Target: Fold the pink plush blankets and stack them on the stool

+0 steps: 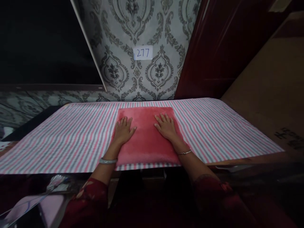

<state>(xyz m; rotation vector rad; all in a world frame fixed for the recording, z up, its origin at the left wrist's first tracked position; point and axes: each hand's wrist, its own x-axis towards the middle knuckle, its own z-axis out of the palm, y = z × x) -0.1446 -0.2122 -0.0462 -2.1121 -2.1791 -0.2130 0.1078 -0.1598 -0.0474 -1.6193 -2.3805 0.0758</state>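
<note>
A square of plush pink-red fabric (146,136), perhaps a folded towel or a flat cushion, lies in the middle of a striped cloth (87,136). My left hand (123,130) rests flat on its left side, fingers spread and pointing away from me. On the right side, my right hand (166,126) presses down the same way with its fingers apart. Neither hand grips anything. The front edge of the plush piece reaches close to the near edge of the striped cloth.
Behind the table is a patterned wall with a paper marked 277 (142,52). A dark screen (45,41) hangs at the upper left. To the right stand a dark red glossy panel (209,47) and a cardboard box (268,88). A pale pink surface (51,204) shows at the lower left.
</note>
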